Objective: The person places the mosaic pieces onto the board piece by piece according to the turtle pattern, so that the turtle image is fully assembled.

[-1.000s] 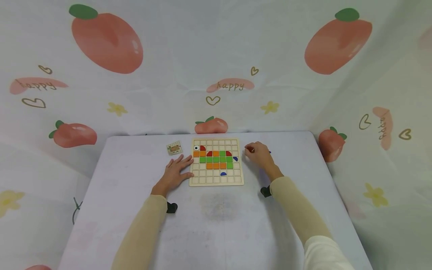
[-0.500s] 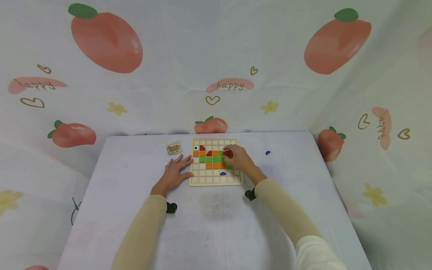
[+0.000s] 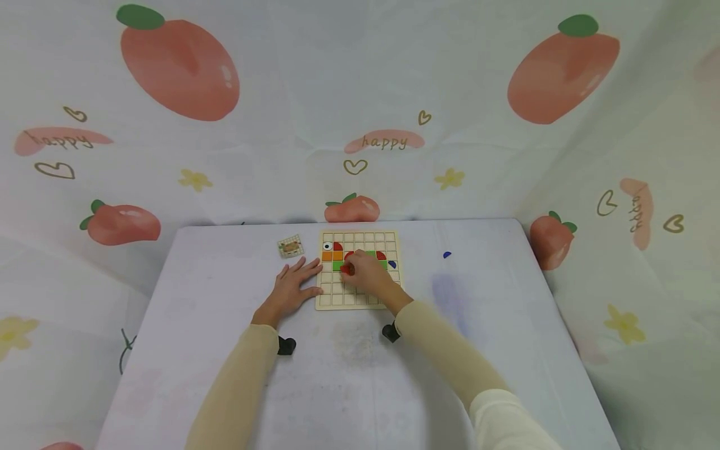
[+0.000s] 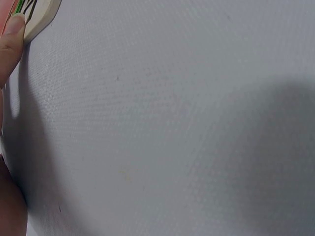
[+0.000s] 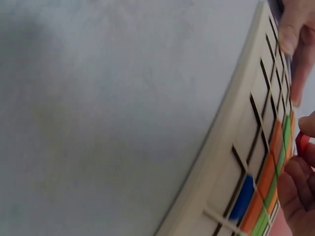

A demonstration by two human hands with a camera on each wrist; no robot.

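Note:
A wooden grid board (image 3: 332,300) lies on the table with coloured tiles set in its cells, among them orange tiles (image 3: 327,256), a white eye tile (image 3: 327,246) and a blue half-round tile (image 3: 392,265). My left hand (image 3: 288,292) rests flat with spread fingers at the board's left edge, its fingertips touching the rim. Over the middle of the board, my right hand (image 3: 370,275) pinches a red tile (image 5: 301,141) between thumb and fingers. That hand hides several tiles under it. In the left wrist view, only the thumb (image 4: 14,30) and a board corner show clearly.
A small pattern card (image 3: 290,247) lies left of the board, near the left fingertips. One loose blue half-round tile (image 3: 447,255) lies on the table to the right. A printed cloth wall (image 3: 270,125) stands behind the table.
The right hand has moved left from beside the board to over its middle, carrying the red tile. The left hand stays at the board's left edge.

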